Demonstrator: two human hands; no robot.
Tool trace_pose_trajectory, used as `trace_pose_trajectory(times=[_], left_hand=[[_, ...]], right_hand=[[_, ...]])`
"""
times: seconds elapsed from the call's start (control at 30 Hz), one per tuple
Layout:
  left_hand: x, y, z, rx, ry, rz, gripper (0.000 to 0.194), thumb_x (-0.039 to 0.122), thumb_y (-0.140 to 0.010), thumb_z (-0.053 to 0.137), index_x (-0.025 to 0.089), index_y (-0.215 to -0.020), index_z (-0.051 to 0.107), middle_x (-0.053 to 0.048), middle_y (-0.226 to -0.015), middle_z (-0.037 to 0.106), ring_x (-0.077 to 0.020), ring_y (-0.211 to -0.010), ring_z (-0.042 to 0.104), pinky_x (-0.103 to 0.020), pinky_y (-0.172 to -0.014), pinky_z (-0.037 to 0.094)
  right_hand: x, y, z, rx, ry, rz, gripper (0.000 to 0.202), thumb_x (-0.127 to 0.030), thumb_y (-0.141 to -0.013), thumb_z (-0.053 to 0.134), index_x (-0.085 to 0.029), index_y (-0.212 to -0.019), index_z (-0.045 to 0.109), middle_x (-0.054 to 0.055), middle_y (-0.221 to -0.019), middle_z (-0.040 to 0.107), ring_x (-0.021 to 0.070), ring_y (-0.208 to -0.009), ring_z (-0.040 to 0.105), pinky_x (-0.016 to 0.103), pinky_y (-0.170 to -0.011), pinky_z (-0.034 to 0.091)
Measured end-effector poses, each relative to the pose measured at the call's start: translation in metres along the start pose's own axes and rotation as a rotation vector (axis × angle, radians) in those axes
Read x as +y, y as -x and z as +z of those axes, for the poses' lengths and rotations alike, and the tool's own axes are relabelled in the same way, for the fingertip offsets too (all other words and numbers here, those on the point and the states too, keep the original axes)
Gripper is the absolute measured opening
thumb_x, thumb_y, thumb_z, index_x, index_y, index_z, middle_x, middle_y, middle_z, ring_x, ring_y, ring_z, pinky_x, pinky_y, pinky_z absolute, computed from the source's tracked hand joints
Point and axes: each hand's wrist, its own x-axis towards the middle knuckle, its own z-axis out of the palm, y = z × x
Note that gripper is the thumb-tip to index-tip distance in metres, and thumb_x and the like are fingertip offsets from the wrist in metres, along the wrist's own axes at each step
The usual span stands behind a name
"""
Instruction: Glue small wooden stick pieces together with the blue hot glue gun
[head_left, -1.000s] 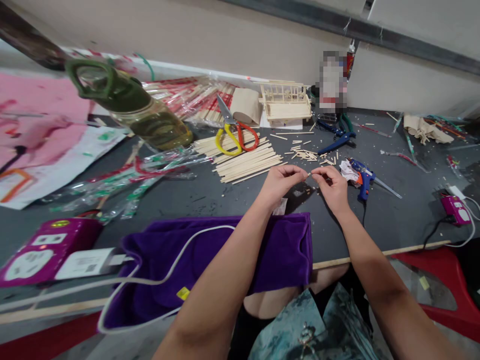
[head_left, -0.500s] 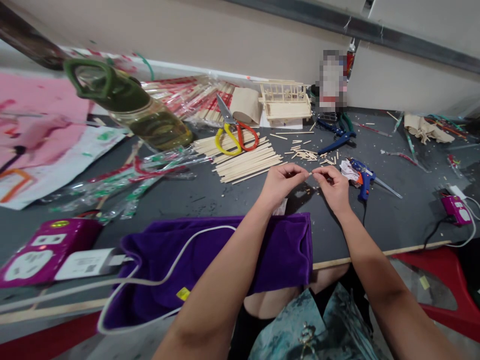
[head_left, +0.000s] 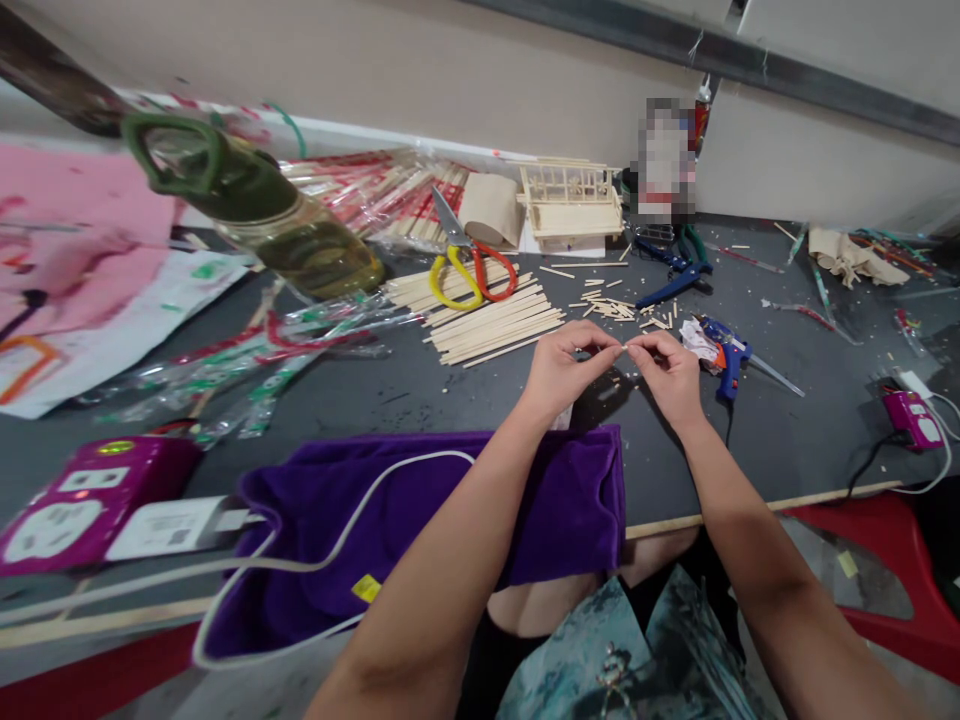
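Observation:
My left hand (head_left: 568, 368) and my right hand (head_left: 666, 372) meet above the grey table, thumbs and forefingers pinched together. Between the fingertips shows a tiny pale piece of stick (head_left: 625, 348), mostly covered by the fingers. Just beyond the hands lie short cut bits of stick (head_left: 611, 309). Left of them is a pile of long thin wooden sticks (head_left: 495, 330), with yellow-and-orange-handled scissors (head_left: 474, 262) resting on it. A blue glue gun (head_left: 731, 355) lies right of my right hand. Blue-handled pliers (head_left: 675, 283) are behind it.
A small wooden bench model (head_left: 571, 205) stands at the back. On the left are a green-lidded bottle (head_left: 277, 215), plastic wrappers (head_left: 262, 350) and a magenta power strip (head_left: 97, 495). A purple cloth (head_left: 562, 500) with a white cable hangs over the near table edge.
Both hands stay pinched together in almost the same place, with only a slight shift of the fingers. The objects on the table have not moved.

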Motion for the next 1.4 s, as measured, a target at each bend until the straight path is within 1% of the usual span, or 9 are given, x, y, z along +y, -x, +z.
trace_pose_trajectory(times=[0.17,0.4,0.67,0.83,0.9,1.0,1.2,1.3,1.4], left_hand=[[-0.001,0.001,0.000,0.005,0.002,0.007,0.012,0.028,-0.079,0.070,0.020,-0.071,0.073,-0.003,-0.071,0.069,-0.0151,-0.068,0.060,-0.030,-0.067,0.046],[0.000,-0.001,-0.004,-0.019,0.053,-0.071,0.013,0.033,-0.077,0.073,0.020,-0.076,0.076,-0.004,-0.077,0.072,-0.0169,-0.073,0.062,-0.030,-0.068,0.048],[-0.001,-0.001,-0.002,-0.045,0.059,-0.118,0.012,0.030,-0.075,0.072,0.019,-0.072,0.074,-0.003,-0.070,0.068,-0.0140,-0.065,0.057,-0.027,-0.062,0.042],[-0.001,-0.001,0.001,-0.017,0.156,-0.224,0.014,0.032,-0.070,0.075,0.018,-0.068,0.073,-0.001,-0.066,0.066,-0.0131,-0.063,0.054,-0.026,-0.062,0.040],[-0.002,-0.001,0.002,0.018,0.278,-0.333,0.016,0.033,-0.067,0.078,0.018,-0.068,0.073,-0.001,-0.066,0.066,-0.0125,-0.061,0.054,-0.026,-0.061,0.040],[-0.004,-0.001,0.003,0.077,0.468,-0.461,0.019,0.034,-0.062,0.082,0.018,-0.069,0.074,0.000,-0.068,0.068,-0.0114,-0.062,0.054,-0.025,-0.063,0.041],[-0.005,-0.004,0.001,0.113,0.689,-0.552,0.021,0.032,-0.058,0.084,0.018,-0.069,0.074,0.000,-0.067,0.068,-0.0093,-0.058,0.053,-0.024,-0.061,0.041],[-0.005,-0.005,0.001,0.107,0.700,-0.551,0.021,0.032,-0.058,0.084,0.018,-0.068,0.073,0.000,-0.068,0.068,-0.0089,-0.057,0.052,-0.023,-0.059,0.041],[-0.007,-0.005,0.001,0.111,0.633,-0.507,0.019,0.032,-0.059,0.082,0.018,-0.068,0.072,0.000,-0.066,0.067,-0.0090,-0.057,0.051,-0.023,-0.058,0.040]], right_hand=[[0.000,0.000,0.000,0.003,-0.015,-0.016,0.014,-0.031,-0.088,0.062,-0.021,-0.083,0.071,0.001,-0.081,0.066,0.0146,-0.077,0.059,0.027,-0.066,0.045],[-0.002,0.000,-0.001,0.037,0.002,0.003,0.015,-0.033,-0.088,0.062,-0.020,-0.082,0.069,0.001,-0.081,0.066,0.0142,-0.075,0.058,0.026,-0.065,0.045],[0.004,0.002,0.001,0.020,0.036,-0.014,0.017,-0.035,-0.088,0.062,-0.021,-0.083,0.071,0.002,-0.082,0.065,0.0148,-0.075,0.058,0.026,-0.060,0.044],[0.001,-0.001,-0.001,0.050,0.078,-0.027,0.020,-0.035,-0.090,0.058,-0.021,-0.084,0.072,0.003,-0.085,0.069,0.0172,-0.083,0.063,0.030,-0.075,0.049],[-0.001,-0.003,-0.009,0.100,0.130,-0.012,0.023,-0.037,-0.091,0.056,-0.021,-0.085,0.072,0.004,-0.085,0.070,0.0174,-0.083,0.064,0.030,-0.077,0.049],[-0.006,0.002,-0.034,0.189,0.270,0.055,0.029,-0.043,-0.090,0.055,-0.019,-0.084,0.070,0.003,-0.082,0.069,0.0169,-0.075,0.061,0.028,-0.069,0.046],[-0.005,0.040,-0.098,0.380,0.717,0.278,0.042,-0.056,-0.090,0.049,-0.018,-0.081,0.066,0.005,-0.073,0.065,0.0197,-0.068,0.057,0.030,-0.066,0.040],[0.007,0.057,-0.114,0.336,0.849,0.412,0.050,-0.061,-0.089,0.044,-0.018,-0.083,0.067,0.008,-0.072,0.066,0.0218,-0.066,0.056,0.031,-0.063,0.037],[0.025,0.062,-0.118,0.246,0.745,0.456,0.058,-0.066,-0.086,0.043,-0.014,-0.088,0.069,0.014,-0.082,0.070,0.0243,-0.072,0.060,0.033,-0.067,0.040]])
